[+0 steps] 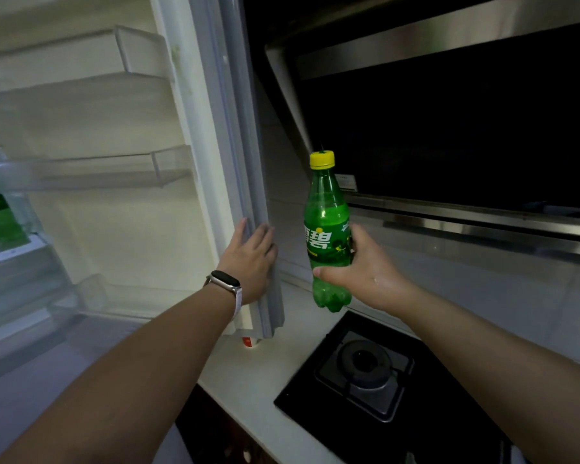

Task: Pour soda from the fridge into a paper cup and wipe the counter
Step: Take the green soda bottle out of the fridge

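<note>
Fridge door (121,195), swung open at left, fills much of the view; its inner side carries clear plastic shelves (114,169), and a green item sits low at the far left edge, too blurred to identify. Range hood (449,105), dark glass with steel trim, occupies the upper right. Pale counter (258,373) runs below, with a black gas hob (399,390) set into it and one burner (364,361) visible.

Left hand (250,259): fingers straight and laid flat against the grey seal along the door's outer edge, gripping nothing. A smartwatch (226,283) with a pale band sits on that wrist.

Right hand (365,266): fingers and thumb curled around the lower half of the soda bottle (327,229), thumb across the front below the label. The bottle is green plastic, upright, held in the air above the counter between the door edge and the hob, clear of both. Its yellow cap (321,160) is on.

Paper cup (250,342): only a red-and-white part shows on the counter, directly under the bottom corner of the door; the rest is hidden.
</note>
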Demonstrator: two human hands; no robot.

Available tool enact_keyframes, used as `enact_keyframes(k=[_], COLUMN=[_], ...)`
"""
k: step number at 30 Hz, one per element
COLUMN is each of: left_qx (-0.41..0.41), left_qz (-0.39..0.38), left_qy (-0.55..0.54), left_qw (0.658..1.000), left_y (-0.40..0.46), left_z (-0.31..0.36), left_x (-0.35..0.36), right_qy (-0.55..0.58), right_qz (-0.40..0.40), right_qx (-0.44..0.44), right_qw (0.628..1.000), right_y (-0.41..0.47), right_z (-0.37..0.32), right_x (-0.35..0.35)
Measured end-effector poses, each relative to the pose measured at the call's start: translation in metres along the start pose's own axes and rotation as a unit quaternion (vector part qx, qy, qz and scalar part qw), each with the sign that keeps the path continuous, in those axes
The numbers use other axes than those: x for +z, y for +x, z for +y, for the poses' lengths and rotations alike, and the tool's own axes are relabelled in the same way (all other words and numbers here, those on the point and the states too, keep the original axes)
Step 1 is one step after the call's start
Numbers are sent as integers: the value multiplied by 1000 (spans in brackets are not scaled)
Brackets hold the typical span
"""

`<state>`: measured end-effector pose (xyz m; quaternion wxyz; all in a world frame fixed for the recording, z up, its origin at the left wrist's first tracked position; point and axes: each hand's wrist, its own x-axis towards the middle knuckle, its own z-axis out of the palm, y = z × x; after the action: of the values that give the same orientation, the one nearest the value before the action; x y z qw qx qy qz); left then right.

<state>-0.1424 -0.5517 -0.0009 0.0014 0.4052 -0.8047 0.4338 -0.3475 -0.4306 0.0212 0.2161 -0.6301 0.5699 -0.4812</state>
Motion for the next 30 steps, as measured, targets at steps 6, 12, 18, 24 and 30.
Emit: enact_keyframes(k=[6,12,18,24,30], left_qx=[-6,-16,8,-4,-64], left_qz=[37,63,78,107,86], left_qy=[-4,-16,-3,-2,-26], left_qw=[999,998,997,994,994], left_y=[-25,-63,-129,-204,-273], left_z=[3,4,-17,-34,-45], left_x=[0,-14,-21,-31,-50], right_qy=[15,21,33,61,95], right_qz=[-32,-48,-74,-107,-142], right_qx=[-22,-46,-62,-82,-102], right_qw=[999,998,995,989,980], right_y=[1,-5,-14,-29,-53], right_z=[5,1,-13,-46,-90], right_x=[-3,1,19,53,101])
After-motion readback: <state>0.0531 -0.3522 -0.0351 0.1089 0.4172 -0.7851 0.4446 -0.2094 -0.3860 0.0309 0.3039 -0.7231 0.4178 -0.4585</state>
